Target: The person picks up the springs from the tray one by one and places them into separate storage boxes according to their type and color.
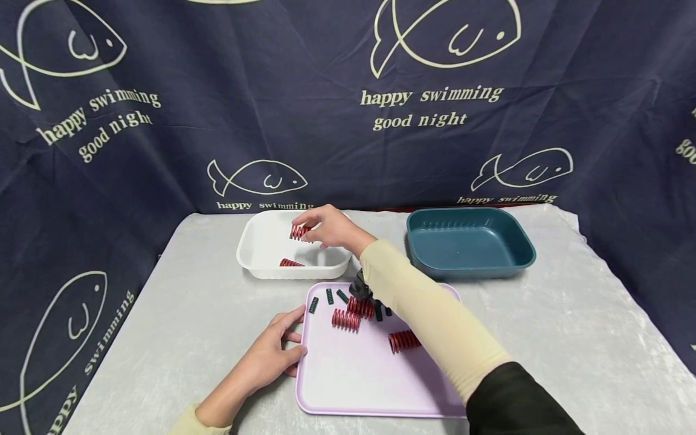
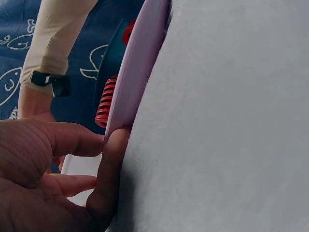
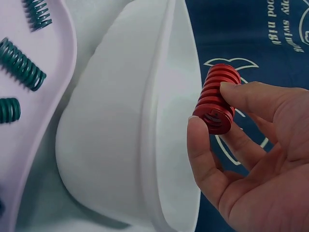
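Observation:
My right hand (image 1: 331, 226) pinches a red coil spring (image 3: 217, 96) between thumb and fingers, above the white bin (image 1: 266, 273). Another red spring (image 1: 291, 263) lies inside that bin. At the left edge of the lilac tray (image 1: 348, 380), my left hand (image 1: 269, 350) grips the rim, thumb and fingers against it. On the tray lie red springs, among them one near the middle (image 1: 345, 320) and one farther right (image 1: 404, 341), partly covered by the right sleeve. Several smaller dark green springs (image 3: 20, 64) lie toward the tray's far side.
A teal bin (image 1: 472, 272) stands at the back right of the table (image 1: 576, 338). Behind the table hangs a dark blue curtain (image 1: 337, 121) with fish prints. The right forearm (image 1: 429, 314) crosses over the tray, and a black wrist device (image 1: 360, 287) hangs under it.

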Demonstrator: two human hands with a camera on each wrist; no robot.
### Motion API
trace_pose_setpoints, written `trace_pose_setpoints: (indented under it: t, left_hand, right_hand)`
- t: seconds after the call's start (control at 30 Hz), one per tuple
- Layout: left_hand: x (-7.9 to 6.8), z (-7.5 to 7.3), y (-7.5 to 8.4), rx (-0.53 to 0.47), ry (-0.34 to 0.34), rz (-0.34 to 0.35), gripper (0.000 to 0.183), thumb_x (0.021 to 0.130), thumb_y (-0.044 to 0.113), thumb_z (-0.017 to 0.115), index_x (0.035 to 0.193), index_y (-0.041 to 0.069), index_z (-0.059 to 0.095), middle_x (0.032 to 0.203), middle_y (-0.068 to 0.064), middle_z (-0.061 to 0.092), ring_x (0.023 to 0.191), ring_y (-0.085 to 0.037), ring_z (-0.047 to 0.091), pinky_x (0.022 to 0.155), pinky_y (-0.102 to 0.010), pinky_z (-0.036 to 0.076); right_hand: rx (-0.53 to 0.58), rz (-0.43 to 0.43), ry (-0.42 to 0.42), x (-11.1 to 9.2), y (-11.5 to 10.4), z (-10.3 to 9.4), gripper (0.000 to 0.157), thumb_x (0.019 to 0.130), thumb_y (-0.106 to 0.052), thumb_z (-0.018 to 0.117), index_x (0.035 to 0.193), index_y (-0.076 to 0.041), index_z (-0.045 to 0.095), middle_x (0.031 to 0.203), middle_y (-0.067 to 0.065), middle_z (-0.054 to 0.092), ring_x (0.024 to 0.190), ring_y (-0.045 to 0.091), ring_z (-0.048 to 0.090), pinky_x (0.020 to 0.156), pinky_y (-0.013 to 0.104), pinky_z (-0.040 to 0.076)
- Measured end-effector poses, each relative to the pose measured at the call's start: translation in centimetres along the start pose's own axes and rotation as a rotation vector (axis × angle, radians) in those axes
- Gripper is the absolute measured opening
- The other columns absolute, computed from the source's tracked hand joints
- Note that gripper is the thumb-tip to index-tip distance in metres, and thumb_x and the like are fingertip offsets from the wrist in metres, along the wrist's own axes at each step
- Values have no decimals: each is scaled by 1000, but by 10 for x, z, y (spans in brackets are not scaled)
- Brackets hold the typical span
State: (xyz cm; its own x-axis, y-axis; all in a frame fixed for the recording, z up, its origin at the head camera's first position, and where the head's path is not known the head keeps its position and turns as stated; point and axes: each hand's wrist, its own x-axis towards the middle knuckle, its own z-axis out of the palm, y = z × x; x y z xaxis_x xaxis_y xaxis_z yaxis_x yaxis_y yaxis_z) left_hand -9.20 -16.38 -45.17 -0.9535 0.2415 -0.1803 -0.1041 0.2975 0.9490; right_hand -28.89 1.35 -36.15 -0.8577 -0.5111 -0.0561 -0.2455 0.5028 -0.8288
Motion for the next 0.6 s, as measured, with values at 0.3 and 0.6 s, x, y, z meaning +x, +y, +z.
trace_pose_setpoints:
  t: [0.3, 0.6]
  left_hand:
    - [0, -2, 1, 7, -10, 14, 74, 86, -13, 69, 154, -1, 43, 140, -18, 45, 103, -28, 57, 51, -38, 62]
    - [1, -2, 0, 11, -12, 17, 74, 86, -12, 69, 154, -1, 43, 140, -19, 45, 104, -29, 57, 51, -38, 63]
  right_hand:
    - [16, 32, 12, 16, 4, 21, 39, 89, 2, 76, 127, -10, 74, 112, 13, 72, 87, 22, 67, 66, 42, 63]
    - [-23, 122, 8, 25, 5, 36, 37, 89, 5, 75, 123, -10, 76, 112, 14, 71, 71, 17, 63, 61, 37, 62]
